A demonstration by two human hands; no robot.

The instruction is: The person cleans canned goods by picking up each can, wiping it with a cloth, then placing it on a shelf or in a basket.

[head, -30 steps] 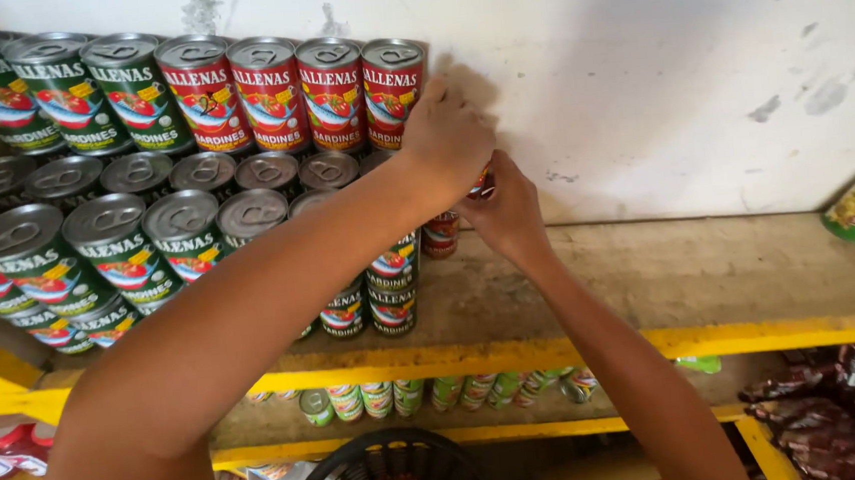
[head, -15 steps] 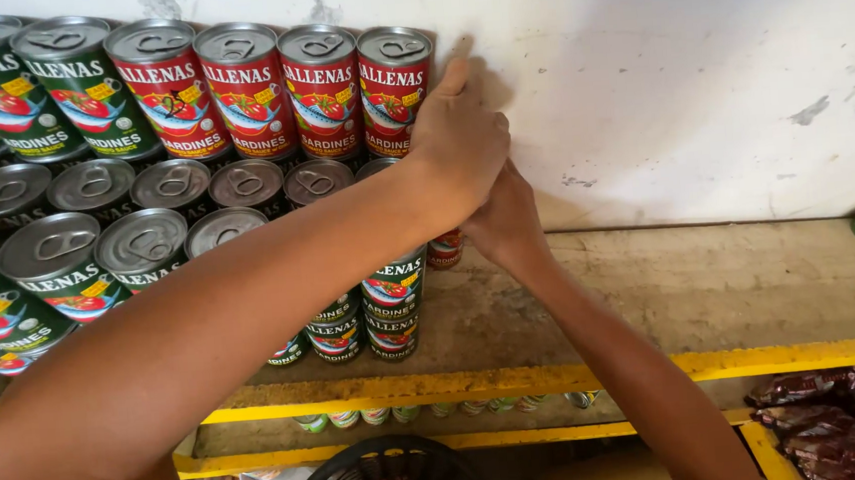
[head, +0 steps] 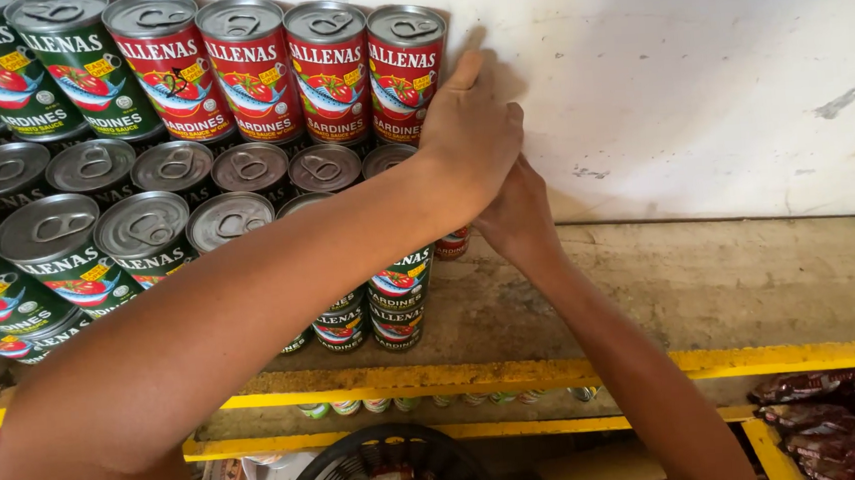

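1. Left of both your hands, the stack of cans [head: 192,176] fills the shelf: stiff metal cylinders with paper labels, each one likely fairly heavy for its size. Stacked this way they could roll or topple if nudged sideways.
2. Under your wrists runs the wooden shelf [head: 732,289], bare to the right of your hands.
3. Your left hand [head: 470,132] lies flat against the side of the red-labelled can [head: 406,76] at the right end of the top row, fingers stretched up, pressing rather than gripping.
4. Your right hand [head: 516,214] sits just beneath the left one, touching it; I cannot tell what it grasps, since its fingers are hidden.
5. Just below your right hand a small red can [head: 453,243] peeks out. Smooth walls may slip, so take such cans around the middle.
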